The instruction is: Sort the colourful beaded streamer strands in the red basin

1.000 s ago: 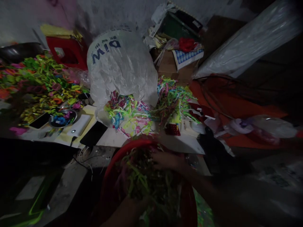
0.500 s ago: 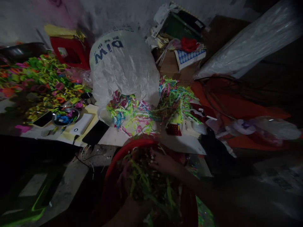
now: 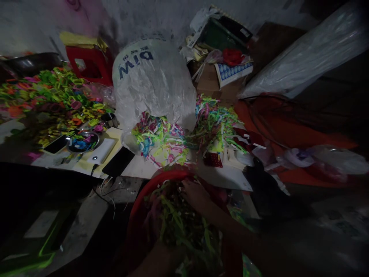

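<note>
A red basin (image 3: 135, 209) stands below the table's front edge, holding a tangle of green and pink plastic strips (image 3: 175, 221) and small dark and pale bits. My right hand (image 3: 197, 196) reaches in from the right, near the far rim. Its fingers look apart, touching the small bits, and nothing clearly held shows in them. My left hand (image 3: 168, 256) is low in the basin at the near left, against the strips. Deep shadow hides its fingers.
Behind the basin, a white plastic sack (image 3: 155, 84) spills coloured strips (image 3: 161, 142) onto the table. To the left are a heap of bright plastic pieces (image 3: 57, 92), a small metal bowl (image 3: 83, 142), a white power bank (image 3: 100, 152) and a black phone (image 3: 118, 161). A black cloth-like item (image 3: 265, 186) hangs over the right edge.
My right hand has shifted slightly toward the basin's far rim, its fingers moving among the contents. My left hand stays low in the basin. The whole view has shifted a little.
</note>
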Demonstrator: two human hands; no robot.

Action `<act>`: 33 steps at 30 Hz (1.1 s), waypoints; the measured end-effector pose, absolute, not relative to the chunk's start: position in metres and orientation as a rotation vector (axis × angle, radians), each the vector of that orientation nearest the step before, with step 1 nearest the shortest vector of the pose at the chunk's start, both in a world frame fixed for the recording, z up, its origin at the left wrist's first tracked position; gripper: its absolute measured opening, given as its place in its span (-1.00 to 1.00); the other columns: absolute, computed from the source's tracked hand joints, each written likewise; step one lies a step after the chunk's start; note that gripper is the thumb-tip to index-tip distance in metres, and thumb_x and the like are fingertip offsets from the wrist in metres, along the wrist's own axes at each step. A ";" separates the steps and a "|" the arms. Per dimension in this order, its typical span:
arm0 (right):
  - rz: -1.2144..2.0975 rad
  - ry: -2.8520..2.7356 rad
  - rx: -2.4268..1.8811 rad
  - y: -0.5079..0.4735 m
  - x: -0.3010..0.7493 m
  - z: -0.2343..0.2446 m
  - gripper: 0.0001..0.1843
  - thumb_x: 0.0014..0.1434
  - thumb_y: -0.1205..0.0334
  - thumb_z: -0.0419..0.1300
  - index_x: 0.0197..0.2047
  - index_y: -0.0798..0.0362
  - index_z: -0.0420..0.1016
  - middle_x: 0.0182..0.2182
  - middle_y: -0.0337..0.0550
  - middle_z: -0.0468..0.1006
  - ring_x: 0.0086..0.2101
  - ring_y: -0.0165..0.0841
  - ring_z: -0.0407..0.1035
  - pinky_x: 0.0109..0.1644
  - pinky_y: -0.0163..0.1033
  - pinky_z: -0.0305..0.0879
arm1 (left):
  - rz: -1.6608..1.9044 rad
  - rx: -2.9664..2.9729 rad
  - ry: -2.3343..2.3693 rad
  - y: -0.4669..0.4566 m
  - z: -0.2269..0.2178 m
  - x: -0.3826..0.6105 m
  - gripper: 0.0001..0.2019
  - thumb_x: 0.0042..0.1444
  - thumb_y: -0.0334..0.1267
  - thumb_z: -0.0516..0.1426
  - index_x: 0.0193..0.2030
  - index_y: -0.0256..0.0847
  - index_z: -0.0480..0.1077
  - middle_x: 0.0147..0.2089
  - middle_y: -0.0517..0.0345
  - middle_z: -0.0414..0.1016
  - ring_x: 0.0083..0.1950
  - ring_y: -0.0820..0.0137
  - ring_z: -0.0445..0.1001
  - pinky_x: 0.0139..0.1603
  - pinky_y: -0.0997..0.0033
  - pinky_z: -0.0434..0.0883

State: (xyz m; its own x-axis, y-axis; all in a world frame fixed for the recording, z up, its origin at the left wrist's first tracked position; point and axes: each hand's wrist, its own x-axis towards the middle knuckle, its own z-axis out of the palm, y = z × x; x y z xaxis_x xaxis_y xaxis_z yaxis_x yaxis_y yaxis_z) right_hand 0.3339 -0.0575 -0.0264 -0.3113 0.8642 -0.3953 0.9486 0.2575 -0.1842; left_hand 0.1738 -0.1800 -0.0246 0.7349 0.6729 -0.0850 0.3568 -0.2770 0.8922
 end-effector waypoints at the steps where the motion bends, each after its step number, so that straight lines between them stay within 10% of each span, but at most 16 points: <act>1: -0.604 2.331 1.692 -0.057 0.333 -0.028 -0.72 0.20 0.25 0.09 -0.04 0.20 0.36 -0.14 -0.01 0.47 -0.10 -0.25 0.35 0.00 -0.05 0.20 | 0.379 1.893 0.805 -0.180 -0.025 0.174 -0.78 0.16 -0.26 0.03 -0.09 -0.11 0.41 0.06 0.11 0.38 0.09 0.31 0.30 0.13 0.40 0.21; 13: -1.565 2.358 2.008 -0.042 0.363 -0.019 -0.63 0.13 -0.02 0.01 -0.21 0.13 0.36 -0.37 -0.15 0.47 -0.38 -0.38 0.34 -0.30 -0.32 0.21 | 0.358 1.874 0.863 -0.184 -0.033 0.167 -0.82 -0.02 -0.41 0.15 -0.23 -0.17 0.38 -0.21 0.16 0.46 -0.09 0.39 0.38 -0.15 0.62 0.30; 17: -2.056 2.051 1.953 -0.046 0.374 -0.023 -0.52 0.10 -0.14 0.00 -0.22 0.13 0.38 -0.76 -0.41 0.11 -0.74 -0.52 -0.02 -0.64 -0.38 -0.06 | 0.371 1.886 0.823 -0.186 -0.037 0.169 -0.83 0.05 -0.36 0.12 -0.18 -0.15 0.37 -0.18 0.16 0.46 -0.16 0.43 0.40 -0.14 0.62 0.29; 22: -2.402 1.845 1.825 -0.050 0.376 -0.030 -0.45 0.01 -0.11 0.13 -0.03 0.09 0.31 -0.65 -0.44 0.14 -0.74 -0.60 -0.17 -0.68 -0.40 -0.26 | 0.355 1.890 0.848 -0.187 -0.035 0.169 -0.84 0.04 -0.39 0.11 -0.21 -0.19 0.39 -0.15 0.12 0.44 -0.19 0.46 0.39 -0.13 0.63 0.29; 29: -2.258 1.890 1.719 -0.047 0.373 -0.027 -0.56 0.05 -0.11 -0.02 -0.35 0.13 0.37 -0.77 -0.45 -0.04 -0.74 -0.54 -0.17 -0.67 -0.38 -0.10 | 0.350 1.858 0.863 -0.189 -0.042 0.167 -0.81 0.06 -0.33 0.12 -0.15 -0.16 0.39 -0.13 0.11 0.45 -0.15 0.41 0.39 -0.10 0.56 0.30; 33: -1.822 2.177 1.953 -0.046 0.365 -0.032 -0.56 0.13 -0.06 0.00 -0.13 0.16 0.31 -0.52 -0.24 0.31 -0.54 -0.44 0.19 -0.45 -0.33 0.15 | 0.395 1.833 0.853 -0.187 -0.035 0.168 -0.81 0.09 -0.39 0.08 -0.15 -0.12 0.38 -0.01 0.16 0.41 -0.03 0.42 0.37 -0.04 0.59 0.28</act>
